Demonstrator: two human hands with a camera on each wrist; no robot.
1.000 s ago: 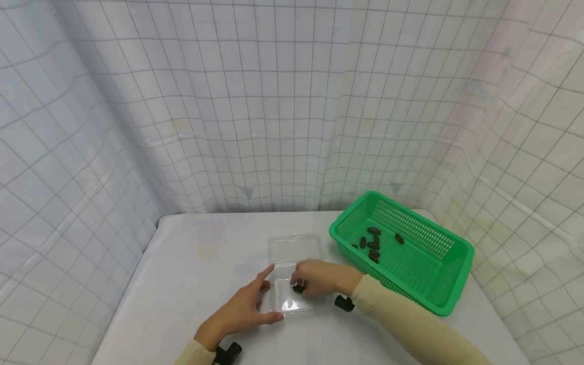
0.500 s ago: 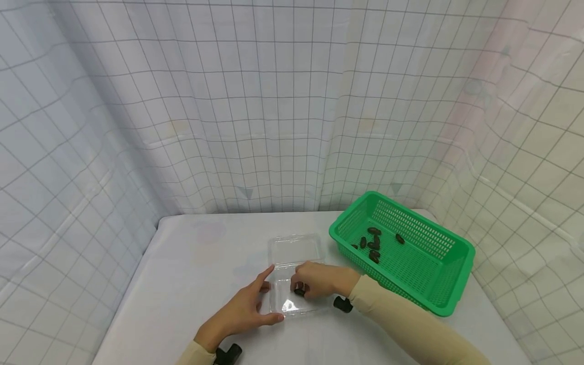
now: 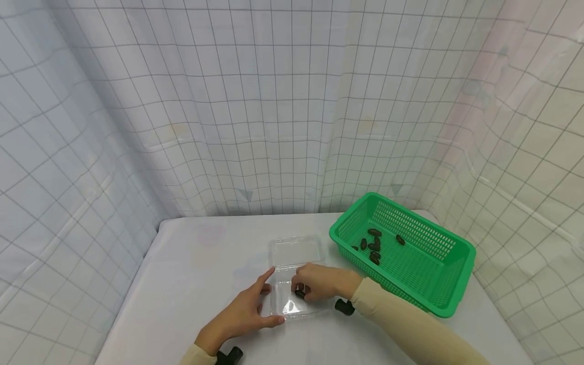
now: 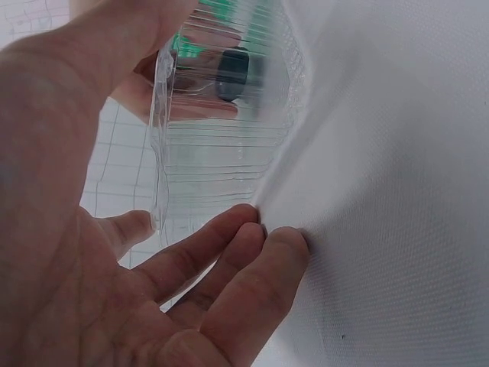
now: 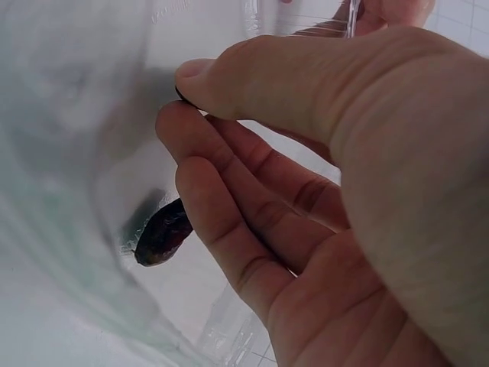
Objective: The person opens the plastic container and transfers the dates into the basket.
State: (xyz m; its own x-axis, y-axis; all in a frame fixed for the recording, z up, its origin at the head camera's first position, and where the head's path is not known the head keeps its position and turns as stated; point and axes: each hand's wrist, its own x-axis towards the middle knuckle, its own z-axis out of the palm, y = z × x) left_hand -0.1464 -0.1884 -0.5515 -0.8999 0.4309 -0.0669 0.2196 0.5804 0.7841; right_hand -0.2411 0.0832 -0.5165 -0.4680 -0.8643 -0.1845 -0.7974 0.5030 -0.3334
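A clear plastic clamshell box [image 3: 285, 304] lies on the white table, its lid [image 3: 296, 251] folded back away from the person. My left hand [image 3: 244, 309] rests spread against the box's left side, the thumb by its near corner; in the left wrist view, the fingertips [image 4: 244, 222] touch the wall's lower edge. Inside the box, my right hand [image 3: 319, 281] pinches a dark, wrinkled date [image 3: 299, 293]. Only a thin dark edge of it shows between thumb and finger in the right wrist view. Another date [image 5: 164, 233] lies in the box there, partly behind the fingers.
A green mesh basket [image 3: 429, 274] stands to the right of the box, angled, with several dates [image 3: 375, 244] mostly at its left end. White gridded curtains [image 3: 255, 111] enclose the table [image 3: 191, 263] at the back and both sides.
My right hand has lowered slightly toward the near side within the box, the date still between its fingers. The left hand stays against the box.
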